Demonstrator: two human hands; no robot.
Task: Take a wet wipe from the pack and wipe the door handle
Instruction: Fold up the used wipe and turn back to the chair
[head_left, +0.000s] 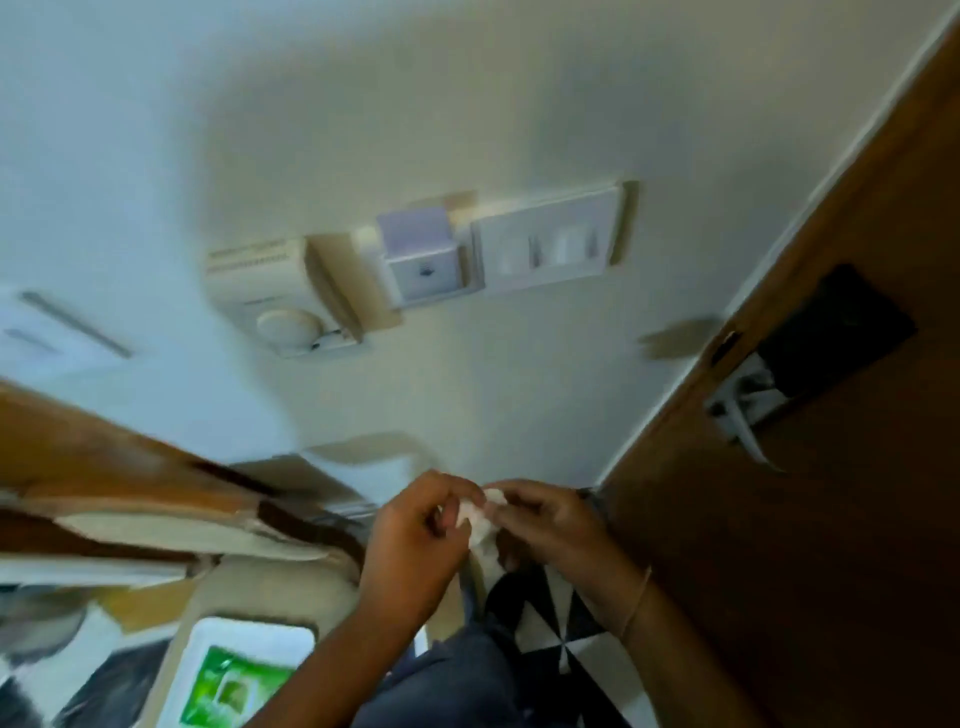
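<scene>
- Frame is motion-blurred and tilted, so fine detail is soft.
- My left hand (415, 540) and my right hand (550, 525) meet low in the centre, both pinching the same wet wipe (480, 517).
- Left grip: fingers curled in, thumb and fingertips clamped on the wipe's left edge.
- Right grip: fingers closed on the wipe's right edge; thin bracelet (639, 603) on that wrist.
- The wipe is a small white crumpled wad between the two hands, its lower part hanging down between the palms.
- Wipe pack (234, 680), green and white, lies bottom left on a white tray (208, 639), below my left forearm and well apart from the hands.
- Door handle (743, 410), a silver lever, sits on the brown wooden door (831, 519) at right, under a dark rectangular plate (836, 332).
- Handle is up and right of my hands, apart from them; the wipe is not touching it.
- Cream wall (467, 104) fills the upper frame, carrying a thermostat with a round dial (280, 301), a small lilac-topped box (421, 254) beside it and a white switch plate (545, 239) further right.
- Brown wooden furniture edge (104, 467) at left, too blurred to tell more.
- Black-and-white patterned floor (561, 639) shows below my hands.
</scene>
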